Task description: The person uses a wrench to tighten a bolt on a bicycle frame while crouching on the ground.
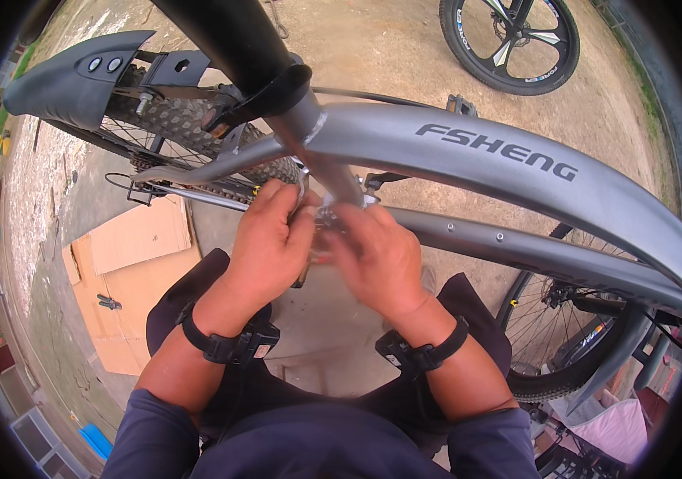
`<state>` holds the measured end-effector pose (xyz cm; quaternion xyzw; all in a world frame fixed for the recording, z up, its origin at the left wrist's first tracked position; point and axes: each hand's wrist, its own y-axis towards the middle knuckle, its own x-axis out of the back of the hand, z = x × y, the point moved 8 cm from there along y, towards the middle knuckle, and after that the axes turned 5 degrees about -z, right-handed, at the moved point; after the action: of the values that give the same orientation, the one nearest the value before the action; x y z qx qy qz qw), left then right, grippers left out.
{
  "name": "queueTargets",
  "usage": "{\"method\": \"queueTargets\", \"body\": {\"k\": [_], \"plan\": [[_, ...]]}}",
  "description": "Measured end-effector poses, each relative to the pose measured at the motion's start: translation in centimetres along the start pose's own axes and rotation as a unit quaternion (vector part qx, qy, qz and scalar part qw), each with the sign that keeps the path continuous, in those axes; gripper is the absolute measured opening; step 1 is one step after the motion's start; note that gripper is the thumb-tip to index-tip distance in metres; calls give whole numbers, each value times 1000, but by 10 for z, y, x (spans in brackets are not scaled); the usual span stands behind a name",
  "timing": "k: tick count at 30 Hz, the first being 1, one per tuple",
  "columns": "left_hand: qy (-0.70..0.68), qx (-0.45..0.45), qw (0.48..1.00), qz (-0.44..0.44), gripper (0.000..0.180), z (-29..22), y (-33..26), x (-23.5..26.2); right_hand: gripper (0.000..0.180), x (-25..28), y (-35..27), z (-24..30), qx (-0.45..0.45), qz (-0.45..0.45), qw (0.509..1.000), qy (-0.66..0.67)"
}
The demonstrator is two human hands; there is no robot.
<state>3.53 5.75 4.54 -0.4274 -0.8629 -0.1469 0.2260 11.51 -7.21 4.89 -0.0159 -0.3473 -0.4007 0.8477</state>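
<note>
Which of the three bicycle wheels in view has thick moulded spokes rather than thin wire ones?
The separate wheel at the top right, on the bare ground. The rear wheel under the mudguard and the wheel at lower right have thin wire spokes.

Fingertips of left hand [265, 239] and right hand [377, 259] hidden behind one another and behind the seat tube [321, 156]; grip state not determinable. Small metal part [333, 215] between the hands blurred, kind not identifiable. Seat post [229, 36] cut off at the top edge. Far wheel [510, 40] cut off at the top edge. Front wheel [553, 335] at right partly hidden behind the grey frame [517, 172]. Rear tyre [169, 120] partly covered by the mudguard [77, 76].
</note>
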Motion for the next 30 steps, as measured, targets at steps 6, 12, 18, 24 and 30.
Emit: {"method": "queueTargets", "body": {"k": [6, 12, 18, 24, 30], "plan": [[-169, 145, 974, 35, 11, 7, -7, -8, 26, -1, 4, 1, 16, 16, 999, -29], [-218, 196, 954, 61, 15, 6, -11, -10, 26, -2, 3, 1, 12, 35, 998, -56], [-175, 171, 967, 78, 15, 1, -8, -9, 30, -1, 3, -9, -16, 38, 999, -1], [-150, 165, 973, 66, 14, -3, -9, -8, 28, -9, -5, -21, -65, 21, 995, 68], [-190, 187, 963, 33, 17, 0, -15, -11, 28, -9, -1, -18, -66, 31, 995, 72]]}}
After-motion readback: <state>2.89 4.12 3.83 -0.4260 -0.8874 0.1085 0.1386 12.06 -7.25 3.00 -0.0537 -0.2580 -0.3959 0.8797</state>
